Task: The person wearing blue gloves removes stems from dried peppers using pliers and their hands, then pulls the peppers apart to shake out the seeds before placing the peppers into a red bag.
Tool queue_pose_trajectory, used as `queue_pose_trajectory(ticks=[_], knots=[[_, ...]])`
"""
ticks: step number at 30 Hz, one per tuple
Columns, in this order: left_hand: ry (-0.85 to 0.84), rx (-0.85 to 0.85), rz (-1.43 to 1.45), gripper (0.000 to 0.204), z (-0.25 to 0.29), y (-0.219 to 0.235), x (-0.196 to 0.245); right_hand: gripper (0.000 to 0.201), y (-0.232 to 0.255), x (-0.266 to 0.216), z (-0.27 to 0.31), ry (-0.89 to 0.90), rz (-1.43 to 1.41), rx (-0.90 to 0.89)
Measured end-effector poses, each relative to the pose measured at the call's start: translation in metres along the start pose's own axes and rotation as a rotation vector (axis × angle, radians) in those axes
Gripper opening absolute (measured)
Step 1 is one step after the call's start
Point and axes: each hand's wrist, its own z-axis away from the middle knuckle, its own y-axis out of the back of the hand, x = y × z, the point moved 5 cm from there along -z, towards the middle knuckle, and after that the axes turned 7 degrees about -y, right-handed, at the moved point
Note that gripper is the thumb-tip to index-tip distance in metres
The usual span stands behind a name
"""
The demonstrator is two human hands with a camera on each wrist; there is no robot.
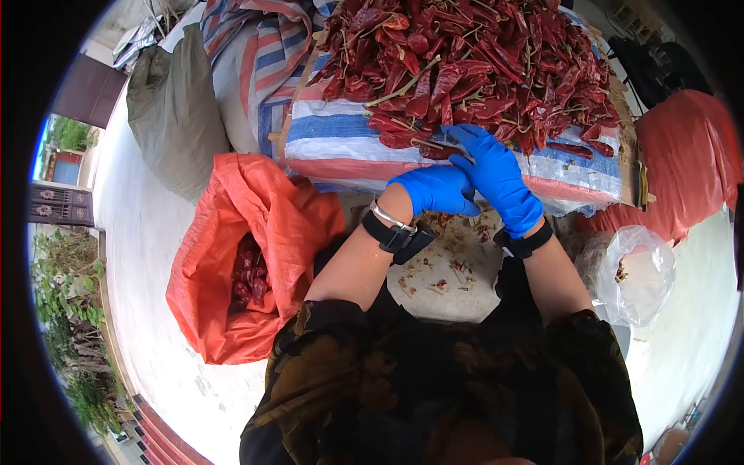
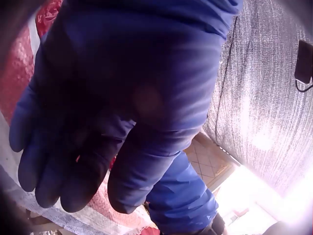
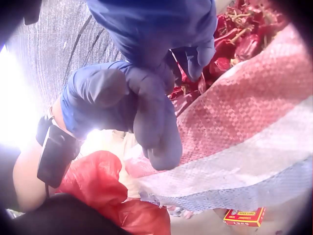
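Both hands wear blue gloves and meet at the near edge of a pile of dried red chilies [image 1: 465, 70]. My right hand [image 1: 500, 174] reaches over the pile's front edge, fingers loosely extended beside a chili [image 1: 434, 149]; its fingertips are partly hidden in the right wrist view. My left hand [image 1: 438, 192] lies just below and left of it, close against it, over the front edge of the striped sheet [image 1: 333, 128]. In the left wrist view the left fingers [image 2: 129, 181] are long and nearly straight, with nothing seen in them.
An open red sack [image 1: 194, 294] with chilies inside stands at the left, beside a grey-green sack [image 1: 174, 116]. At the right are a clear plastic bag [image 1: 647, 275] and a full red sack [image 1: 690, 163]. Bits of stem and chili litter the floor [image 1: 418, 291] below the hands.
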Motion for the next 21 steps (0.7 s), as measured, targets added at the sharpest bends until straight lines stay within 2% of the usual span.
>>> queue_pose_trajectory(ticks=[2, 3, 5, 7, 9, 10, 12, 13, 15, 21], knots=[[0.011, 0.098, 0.097, 0.031, 0.011, 0.008, -0.002, 0.046, 0.004, -0.001, 0.001, -0.054, -0.041, 0.018], [0.018, 0.098, 0.104, 0.031, 0.021, 0.018, -0.004, 0.042, 0.008, -0.004, 0.004, -0.043, -0.100, 0.098], [0.035, 0.425, 0.617, 0.021, 0.049, 0.046, -0.014, 0.041, 0.009, -0.002, 0.005, -0.041, -0.127, 0.128], [0.045, 1.090, 0.353, 0.016, 0.072, 0.081, -0.040, 0.038, 0.016, -0.002, 0.006, -0.085, -0.217, 0.191], [0.239, 1.587, -0.129, 0.018, 0.093, 0.092, -0.060, 0.036, 0.021, -0.003, 0.003, -0.077, -0.186, 0.220], [0.230, 1.587, -0.131, 0.018, 0.090, 0.086, -0.078, 0.034, 0.024, -0.003, 0.002, -0.061, -0.159, 0.244], [0.526, 1.486, -0.359, 0.024, 0.090, 0.072, -0.104, 0.032, 0.022, 0.001, 0.004, -0.032, -0.143, 0.265], [0.522, 1.486, -0.361, 0.024, 0.091, 0.070, -0.108, 0.030, 0.021, 0.003, 0.006, -0.004, -0.131, 0.283], [0.570, 1.285, -0.176, 0.023, 0.086, 0.064, -0.121, 0.030, 0.021, 0.006, 0.008, -0.003, -0.127, 0.298], [0.378, 1.390, 0.038, 0.025, 0.086, 0.066, -0.112, 0.029, 0.025, 0.007, 0.014, -0.021, -0.109, 0.331]])
